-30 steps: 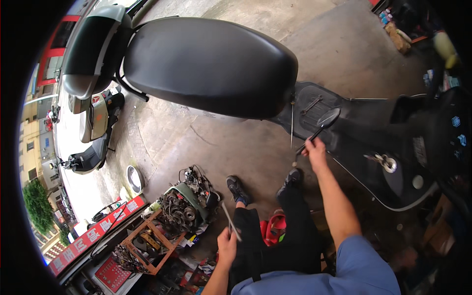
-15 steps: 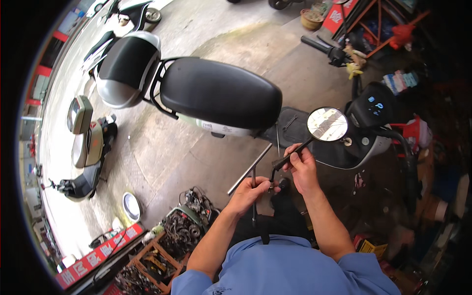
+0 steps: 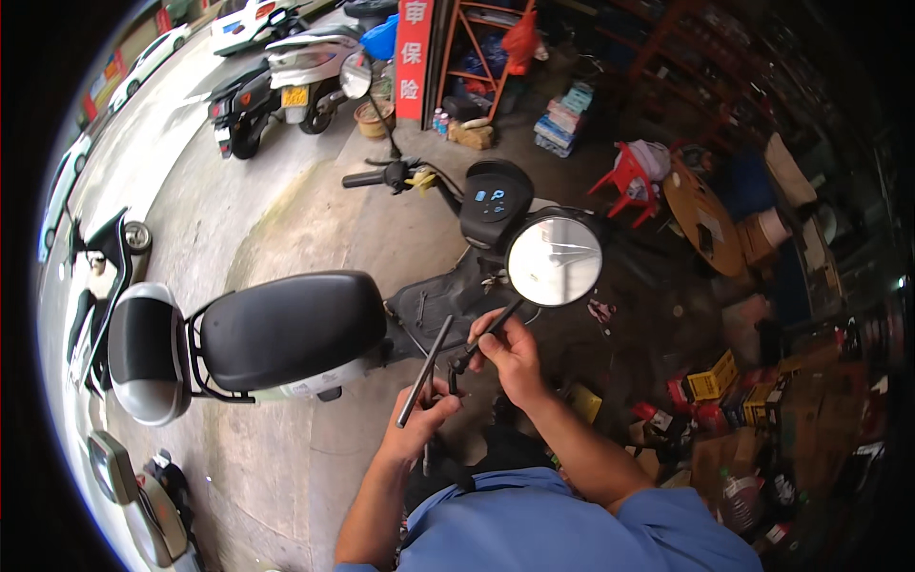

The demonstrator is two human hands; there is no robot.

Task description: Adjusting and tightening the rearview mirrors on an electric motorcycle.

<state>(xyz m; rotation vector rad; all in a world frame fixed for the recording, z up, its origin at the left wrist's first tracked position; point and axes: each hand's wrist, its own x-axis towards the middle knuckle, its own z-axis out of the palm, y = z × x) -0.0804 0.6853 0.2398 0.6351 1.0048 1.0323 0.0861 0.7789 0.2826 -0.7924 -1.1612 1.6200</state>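
A round scooter mirror [image 3: 555,261] on a black stem is held up in front of me, its glass facing up. My right hand [image 3: 515,360] is closed round the stem below the glass. My left hand [image 3: 416,427] grips a T-handle wrench [image 3: 425,370], its metal crossbar slanting above the fingers. Thumb and fingertips of that hand are close to the stem's bent lower end [image 3: 454,381]; whether they pinch it, I cannot tell. Beyond my hands stands an electric scooter [image 3: 295,329] with a black seat, a lit dash [image 3: 494,202] and another mirror [image 3: 355,75] on its far handlebar.
Cartons and parts [image 3: 729,419] crowd the floor at right. A red stool [image 3: 627,181] and a round wooden table [image 3: 701,217] are farther back, near an orange shelf rack [image 3: 486,57]. Other scooters [image 3: 305,71] are parked at far left; a beige one [image 3: 152,505] is at lower left.
My view has swung to the right, so the scooter sits farther left and more of the shop shows. Both hands keep their holds, and the mirror's glass looks larger and nearer.
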